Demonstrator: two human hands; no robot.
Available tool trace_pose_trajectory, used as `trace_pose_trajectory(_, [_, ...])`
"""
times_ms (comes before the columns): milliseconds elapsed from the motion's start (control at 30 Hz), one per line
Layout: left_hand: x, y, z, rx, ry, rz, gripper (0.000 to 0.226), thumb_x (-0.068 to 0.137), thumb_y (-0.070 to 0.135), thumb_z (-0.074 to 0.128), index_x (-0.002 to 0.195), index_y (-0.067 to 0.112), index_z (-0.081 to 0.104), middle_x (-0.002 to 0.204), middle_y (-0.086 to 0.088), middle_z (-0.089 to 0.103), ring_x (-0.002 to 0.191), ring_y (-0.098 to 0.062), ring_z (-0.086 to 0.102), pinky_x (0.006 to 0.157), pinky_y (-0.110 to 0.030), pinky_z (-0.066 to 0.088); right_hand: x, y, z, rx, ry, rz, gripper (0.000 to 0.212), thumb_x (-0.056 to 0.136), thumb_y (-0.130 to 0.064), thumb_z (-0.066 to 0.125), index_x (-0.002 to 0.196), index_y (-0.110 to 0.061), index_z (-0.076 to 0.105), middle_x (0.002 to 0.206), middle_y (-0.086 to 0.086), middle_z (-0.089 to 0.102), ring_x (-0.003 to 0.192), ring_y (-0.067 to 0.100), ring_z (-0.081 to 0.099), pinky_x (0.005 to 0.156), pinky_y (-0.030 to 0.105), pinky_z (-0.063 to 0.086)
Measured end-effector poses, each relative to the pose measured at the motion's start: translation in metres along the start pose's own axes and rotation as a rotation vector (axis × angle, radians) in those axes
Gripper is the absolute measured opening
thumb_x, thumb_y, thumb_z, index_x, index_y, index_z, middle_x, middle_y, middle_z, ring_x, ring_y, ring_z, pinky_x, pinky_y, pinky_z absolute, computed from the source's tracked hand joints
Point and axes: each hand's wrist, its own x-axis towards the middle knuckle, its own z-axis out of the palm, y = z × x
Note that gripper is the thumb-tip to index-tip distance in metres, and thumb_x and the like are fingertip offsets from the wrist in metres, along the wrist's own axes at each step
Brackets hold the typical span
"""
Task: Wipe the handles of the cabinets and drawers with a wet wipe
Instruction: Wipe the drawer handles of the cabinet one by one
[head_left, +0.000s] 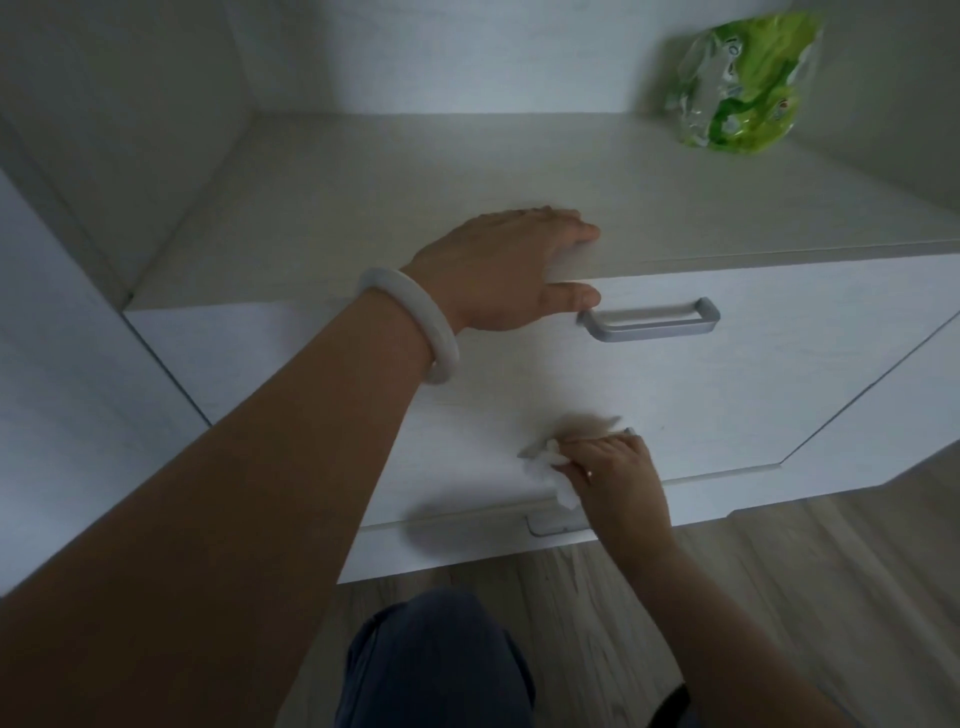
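While left hand (498, 270) rests flat on cabinet top (363, 182), right hand (618, 478), grip closed round wet wipe (550, 460), rubs middle drawer handle (626, 432), mostly hidden. Step judged: mid-wipe. Next: bottom handle (550, 524) just below; top handle (652, 319) status unknowable.
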Motion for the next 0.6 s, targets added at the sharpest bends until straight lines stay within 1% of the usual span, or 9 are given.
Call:
trace_pose_trajectory(67, [0.000, 0.000, 0.000, -0.002, -0.010, 0.004, 0.069, 0.090, 0.058, 0.050, 0.149, 0.030, 0.028, 0.159, 0.006, 0.021, 0.146, -0.011, 0.019, 0.119, -0.031, 0.016, 0.000, 0.020, -0.012, -0.027, 0.019, -0.037, 0.016, 0.069, -0.014, 0.081, 0.084, -0.018, 0.077, 0.078, -0.003, 0.075, 0.071, 0.015, 0.065, 0.079, 0.026, 0.036])
trace_pose_trajectory(133, [0.001, 0.000, 0.000, 0.002, -0.012, 0.002, 0.069, 0.090, 0.057, 0.051, 0.149, 0.030, 0.028, 0.159, 0.006, 0.021, 0.146, -0.011, 0.019, 0.119, -0.030, 0.016, -0.001, 0.036, -0.024, -0.021, 0.029, 0.025, 0.021, 0.064, -0.006, 0.087, 0.080, -0.015, 0.076, 0.072, -0.001, 0.074, 0.077, 0.011, 0.055, 0.080, 0.023, 0.032])
trace_pose_trajectory(167, [0.001, 0.000, 0.000, 0.003, -0.006, 0.001, 0.069, 0.090, 0.057, 0.051, 0.149, 0.030, 0.028, 0.159, 0.006, 0.022, 0.146, -0.011, 0.019, 0.119, -0.031, 0.016, -0.001, 0.039, -0.025, -0.020, 0.022, 0.047, 0.020, 0.063, -0.005, 0.087, 0.078, -0.014, 0.076, 0.070, 0.000, 0.073, 0.080, 0.014, 0.052, 0.081, 0.022, 0.031])
trace_pose_trajectory(267, [0.002, 0.000, 0.001, -0.004, 0.010, 0.000, 0.070, 0.088, 0.058, 0.053, 0.149, 0.030, 0.030, 0.158, 0.005, 0.024, 0.146, -0.013, 0.021, 0.119, -0.033, 0.017, 0.002, 0.025, -0.015, -0.039, -0.045, 0.001, 0.019, 0.066, -0.011, 0.085, 0.081, -0.017, 0.077, 0.072, 0.000, 0.074, 0.071, 0.018, 0.065, 0.082, 0.023, 0.032])
trace_pose_trajectory(333, [0.002, 0.000, 0.001, -0.003, 0.002, -0.002, 0.070, 0.089, 0.058, 0.052, 0.149, 0.030, 0.029, 0.159, 0.005, 0.023, 0.146, -0.012, 0.020, 0.119, -0.033, 0.017, 0.000, 0.012, -0.007, -0.032, -0.092, -0.059, 0.024, 0.069, -0.017, 0.084, 0.092, -0.017, 0.076, 0.083, -0.001, 0.076, 0.075, 0.017, 0.070, 0.086, 0.025, 0.034])
trace_pose_trajectory(400, [0.001, 0.000, 0.000, -0.003, -0.014, 0.001, 0.070, 0.089, 0.057, 0.051, 0.149, 0.030, 0.028, 0.159, 0.006, 0.022, 0.146, -0.011, 0.019, 0.119, -0.033, 0.015, -0.001, 0.009, -0.005, -0.012, -0.105, -0.073, 0.025, 0.073, -0.022, 0.081, 0.097, -0.017, 0.075, 0.089, -0.003, 0.076, 0.079, 0.015, 0.070, 0.088, 0.026, 0.036])
trace_pose_trajectory(500, [-0.001, 0.001, -0.001, -0.006, -0.019, 0.000, 0.069, 0.090, 0.056, 0.051, 0.150, 0.031, 0.027, 0.159, 0.007, 0.020, 0.146, -0.010, 0.017, 0.118, -0.028, 0.014, 0.000, 0.022, -0.013, -0.024, -0.098, -0.045, 0.019, 0.081, -0.032, 0.067, 0.089, -0.018, 0.076, 0.079, -0.002, 0.075, 0.072, 0.018, 0.068, 0.083, 0.025, 0.037])
trace_pose_trajectory(533, [0.000, 0.001, -0.002, -0.007, -0.019, -0.002, 0.069, 0.090, 0.055, 0.051, 0.150, 0.031, 0.027, 0.159, 0.007, 0.020, 0.146, -0.010, 0.017, 0.117, -0.028, 0.013, 0.002, 0.030, -0.017, -0.025, -0.098, -0.011, 0.020, 0.082, -0.032, 0.063, 0.083, -0.017, 0.077, 0.074, -0.001, 0.074, 0.069, 0.021, 0.067, 0.082, 0.024, 0.036])
trace_pose_trajectory(600, [-0.001, 0.001, -0.001, -0.008, -0.022, -0.003, 0.068, 0.090, 0.056, 0.051, 0.150, 0.031, 0.027, 0.159, 0.008, 0.020, 0.146, -0.009, 0.017, 0.118, -0.028, 0.013, 0.002, 0.042, -0.025, -0.027, -0.097, 0.075, 0.009, 0.081, -0.020, 0.070, 0.080, -0.015, 0.077, 0.070, 0.001, 0.073, 0.073, 0.025, 0.063, 0.079, 0.025, 0.038])
